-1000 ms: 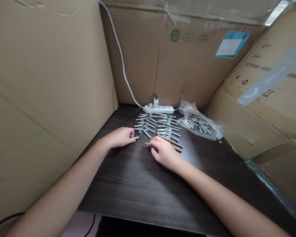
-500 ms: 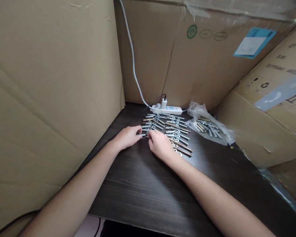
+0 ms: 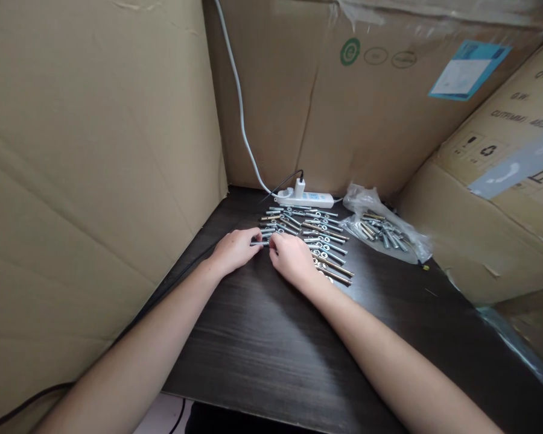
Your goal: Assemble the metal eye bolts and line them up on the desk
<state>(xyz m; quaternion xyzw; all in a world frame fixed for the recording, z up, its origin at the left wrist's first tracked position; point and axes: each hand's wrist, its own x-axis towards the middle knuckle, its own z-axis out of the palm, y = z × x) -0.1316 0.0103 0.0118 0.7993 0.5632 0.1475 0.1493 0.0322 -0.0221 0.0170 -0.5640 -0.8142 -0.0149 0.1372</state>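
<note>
My left hand (image 3: 239, 250) pinches a silver bolt (image 3: 259, 243) between thumb and fingers, near the left end of the laid-out hardware. Close beside it, my right hand (image 3: 292, 259) has its fingers closed at the bolt's other end; what its fingertips hold is hidden or too small to make out. Around the hands lie rows of silver and brass-coloured bolts (image 3: 330, 263) on the dark table (image 3: 257, 349). Small round washers (image 3: 324, 247) sit among them. My right hand covers part of the rows.
A white power strip (image 3: 314, 199) with a plug lies behind the rows. To the right is a clear plastic bag (image 3: 414, 244) with loose bolts (image 3: 387, 232). Cardboard walls (image 3: 271, 108) enclose the back and sides. A black cable (image 3: 181, 274) runs along the left edge.
My right hand has moved slightly up and left, closer to my left hand. The bolt in my left hand now reaches my right fingertips. The view has shifted a little.
</note>
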